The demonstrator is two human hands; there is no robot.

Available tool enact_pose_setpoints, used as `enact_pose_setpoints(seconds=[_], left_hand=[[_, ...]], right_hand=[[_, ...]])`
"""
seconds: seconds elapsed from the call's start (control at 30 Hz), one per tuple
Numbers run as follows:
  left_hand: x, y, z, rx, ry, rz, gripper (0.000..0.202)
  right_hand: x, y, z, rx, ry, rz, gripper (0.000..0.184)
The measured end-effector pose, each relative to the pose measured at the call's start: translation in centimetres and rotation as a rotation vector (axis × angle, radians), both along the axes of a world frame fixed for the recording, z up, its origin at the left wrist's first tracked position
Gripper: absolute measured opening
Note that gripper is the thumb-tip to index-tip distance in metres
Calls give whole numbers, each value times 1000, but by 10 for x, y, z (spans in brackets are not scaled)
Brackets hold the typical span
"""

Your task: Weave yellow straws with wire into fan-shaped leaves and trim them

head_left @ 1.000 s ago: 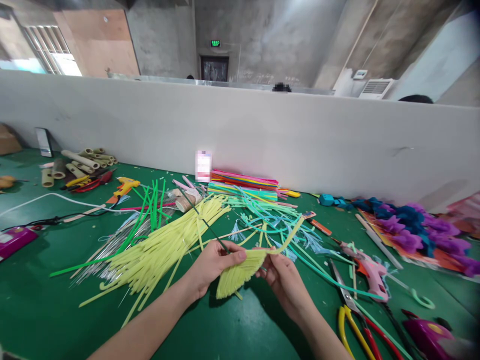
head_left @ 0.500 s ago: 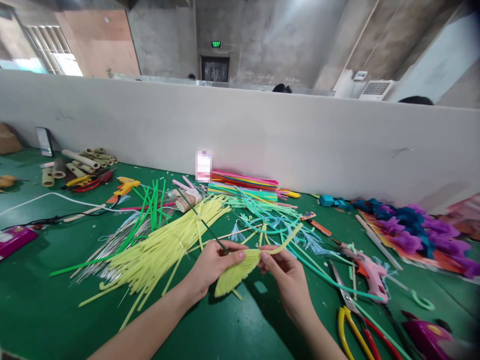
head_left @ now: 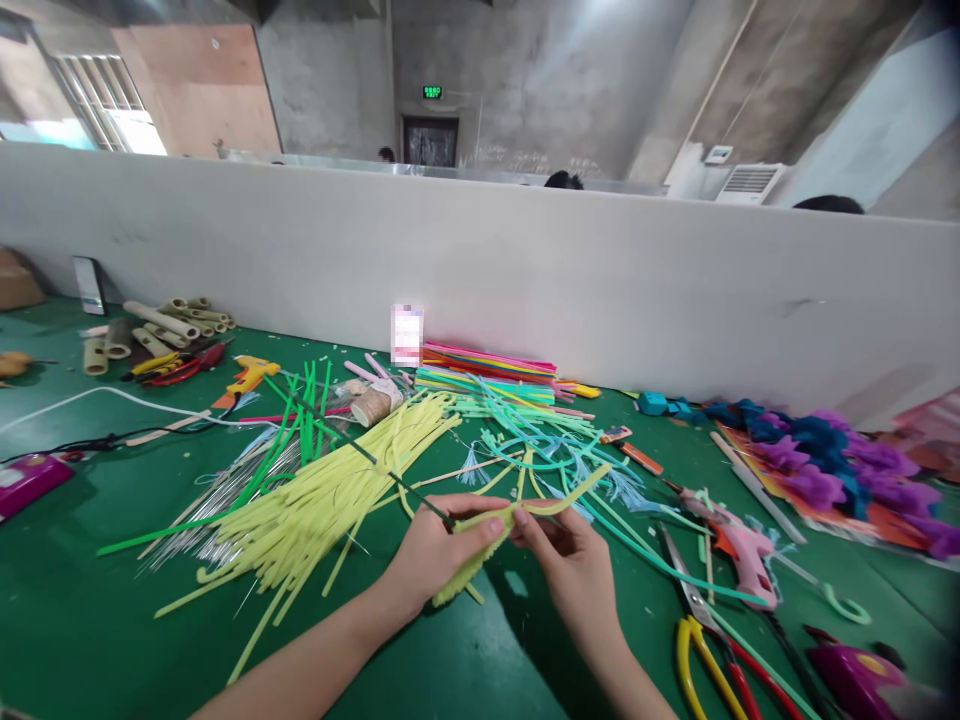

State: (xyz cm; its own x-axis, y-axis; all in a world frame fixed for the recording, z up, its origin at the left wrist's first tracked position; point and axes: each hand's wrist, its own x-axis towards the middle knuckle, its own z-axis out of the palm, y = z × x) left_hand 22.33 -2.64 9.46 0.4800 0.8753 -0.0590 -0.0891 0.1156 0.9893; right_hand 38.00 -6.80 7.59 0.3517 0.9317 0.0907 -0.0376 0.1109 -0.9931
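A leaf-shaped piece of yellow pipe cleaners, set side by side, is gripped by my left hand, whose thumb presses along its upper edge. From that hand a thin dark green stem slants up and left over the loose yellow bundle. My right hand pinches the piece's right tip with thumb and forefinger. Past those fingers, a free yellow pipe cleaner end sticks out to the upper right. The fingers hide much of the leaf shape.
Left of my hands lies a bundle of yellow pipe cleaners. Scissors and a pink glue gun lie at right; a yellow glue gun is at back left. Purple and blue flowers lie far right. A white partition stands behind.
The leaf piece has turned in my hands and shows less of its face. Its stem now leans further left and flatter. My left thumb has moved right, closer to my right fingers.
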Motion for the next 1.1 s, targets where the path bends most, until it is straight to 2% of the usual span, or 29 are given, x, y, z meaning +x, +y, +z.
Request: enact_pose_setpoints(seconds=[0.27,0.47,0.6,0.73,0.83,1.0,1.1], left_hand=[[7,-8,-2,84,-45,74,31],[8,-10,-2,113,-67,77,30],[8,-10,-2,84,-64,76,29],[6,-7,0,-16,-90,106,32],[3,-2,1,-151,-166,102,41],[-2,2,-1,-305,-212,55,43],[-1,2,-1,-327,-220,22,41]], right_hand=[[-4,-3,-8,12,-122,-80,23],[-6,-6,-16,114,-349,-147,16],[-7,-9,-16,165,-553,-180,8],[-10,-11,-13,193,-595,-134,16],[-12,-10,-6,142,-429,-80,20],[-6,-3,2,-122,207,50,34],[0,0,2,-205,421,95,30]])
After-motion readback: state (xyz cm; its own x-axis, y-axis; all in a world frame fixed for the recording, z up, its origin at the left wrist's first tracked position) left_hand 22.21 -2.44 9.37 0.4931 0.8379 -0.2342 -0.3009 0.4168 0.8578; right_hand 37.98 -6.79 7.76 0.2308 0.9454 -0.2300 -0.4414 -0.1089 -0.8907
